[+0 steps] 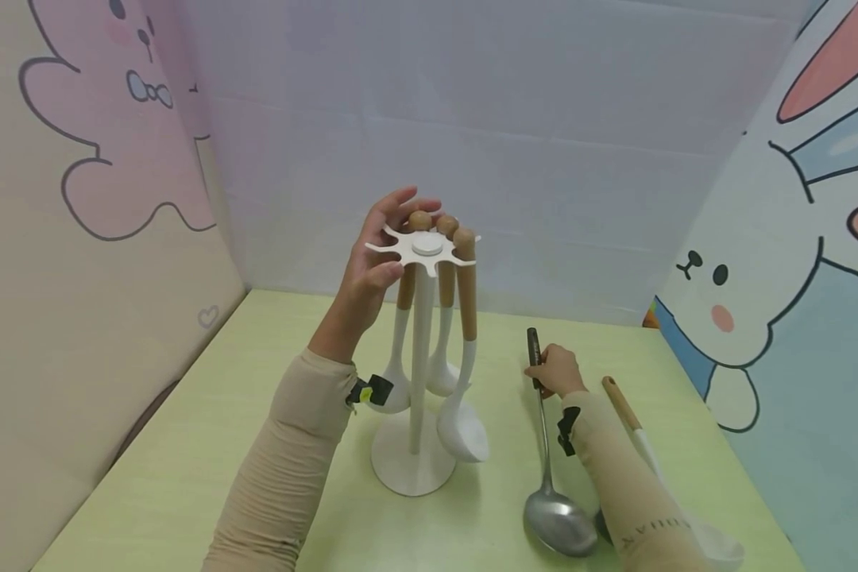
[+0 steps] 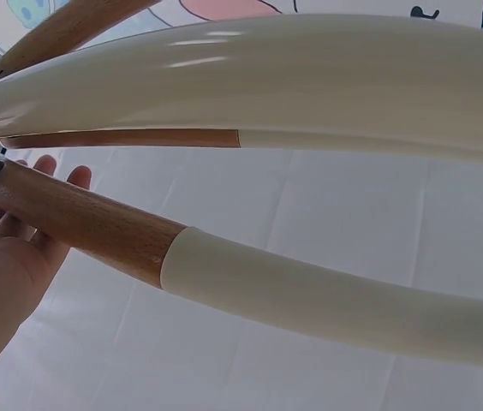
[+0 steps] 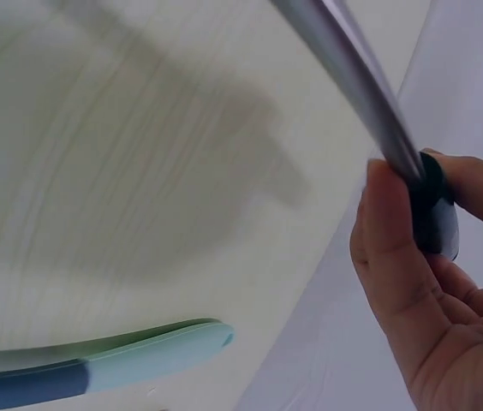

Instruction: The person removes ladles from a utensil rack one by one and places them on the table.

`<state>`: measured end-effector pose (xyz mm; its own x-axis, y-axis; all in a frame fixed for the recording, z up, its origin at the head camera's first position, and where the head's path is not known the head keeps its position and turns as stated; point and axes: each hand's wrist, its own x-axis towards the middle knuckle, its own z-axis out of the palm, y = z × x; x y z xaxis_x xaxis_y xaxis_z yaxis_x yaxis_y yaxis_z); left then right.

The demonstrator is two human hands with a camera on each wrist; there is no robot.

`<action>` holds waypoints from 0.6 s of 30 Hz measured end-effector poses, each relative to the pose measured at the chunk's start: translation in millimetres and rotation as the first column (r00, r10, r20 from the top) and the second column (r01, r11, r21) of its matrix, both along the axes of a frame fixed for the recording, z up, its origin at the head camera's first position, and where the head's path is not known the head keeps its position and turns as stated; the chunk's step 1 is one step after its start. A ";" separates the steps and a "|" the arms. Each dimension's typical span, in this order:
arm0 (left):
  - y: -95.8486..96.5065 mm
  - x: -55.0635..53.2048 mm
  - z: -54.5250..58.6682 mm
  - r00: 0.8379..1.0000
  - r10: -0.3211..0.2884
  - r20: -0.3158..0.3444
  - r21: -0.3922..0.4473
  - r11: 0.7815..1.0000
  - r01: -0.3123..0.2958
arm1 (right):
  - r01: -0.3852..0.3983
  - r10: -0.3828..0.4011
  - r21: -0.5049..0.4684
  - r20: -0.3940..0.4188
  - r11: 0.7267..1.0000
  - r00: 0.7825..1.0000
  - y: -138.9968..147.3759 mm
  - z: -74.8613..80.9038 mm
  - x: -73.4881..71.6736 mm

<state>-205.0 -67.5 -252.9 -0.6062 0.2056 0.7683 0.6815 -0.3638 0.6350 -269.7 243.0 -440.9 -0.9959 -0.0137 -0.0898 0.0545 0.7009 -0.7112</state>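
Observation:
A white utensil rack (image 1: 416, 357) stands on the table with three wooden-handled white utensils hanging from it, one a ladle (image 1: 462, 430) at the front right. My left hand (image 1: 372, 262) is at the rack's left top, thumb in front and fingers loosely spread behind. In the left wrist view, those fingers reach behind a wooden handle (image 2: 96, 218). My right hand (image 1: 559, 372) grips the black handle (image 1: 533, 345) of a metal ladle (image 1: 561, 520), whose bowl is toward me. In the right wrist view, thumb and fingers close round that handle near the steel shaft (image 3: 357, 81).
Right of the metal ladle lies a white utensil with a wooden handle (image 1: 620, 401), partly covered by my right forearm. A blue-green handle (image 3: 160, 353) lies on the table in the right wrist view. A pale wall (image 1: 486, 143) rises behind the yellow-green table (image 1: 314, 508).

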 end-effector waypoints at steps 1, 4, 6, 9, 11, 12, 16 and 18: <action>-0.1 -0.2 -0.2 1.000 -0.001 0.001 0.001 1.000 0.001 | 0.002 -0.002 0.003 0.007 1.000 1.000 0.5 -0.9 -1.0; -0.3 -0.6 -0.8 1.000 -0.001 0.003 0.004 1.000 0.001 | 0.001 -0.001 0.013 0.030 1.000 1.000 1.9 -4.6 -3.8; -0.1 -0.5 -1.1 1.000 0.000 0.006 0.007 1.000 0.000 | -0.004 0.003 0.025 0.039 1.000 0.999 2.9 -7.4 -5.5; 0.4 -0.4 -1.3 1.000 0.003 0.008 0.012 1.000 -0.003 | -0.001 -0.001 0.042 0.055 0.999 0.998 4.1 -12.9 -7.3; 0.8 -0.5 -1.5 1.000 0.002 0.008 0.013 1.000 -0.002 | -0.005 0.002 0.049 0.064 0.999 0.998 4.9 -16.5 -8.1; 0.9 -0.6 -1.7 1.000 0.002 0.008 0.013 1.000 -0.002 | -0.007 0.003 0.051 0.068 0.999 0.998 5.1 -18.4 -8.3; 0.8 -0.6 -1.7 1.000 0.002 0.006 0.015 1.000 -0.003 | 0.003 -0.008 0.060 0.074 0.998 0.997 5.3 -25.0 -10.4; 0.5 -0.6 -1.4 1.000 0.006 0.006 0.015 1.000 -0.006 | 0.006 -0.011 0.072 0.074 0.997 0.997 4.8 -28.0 -11.7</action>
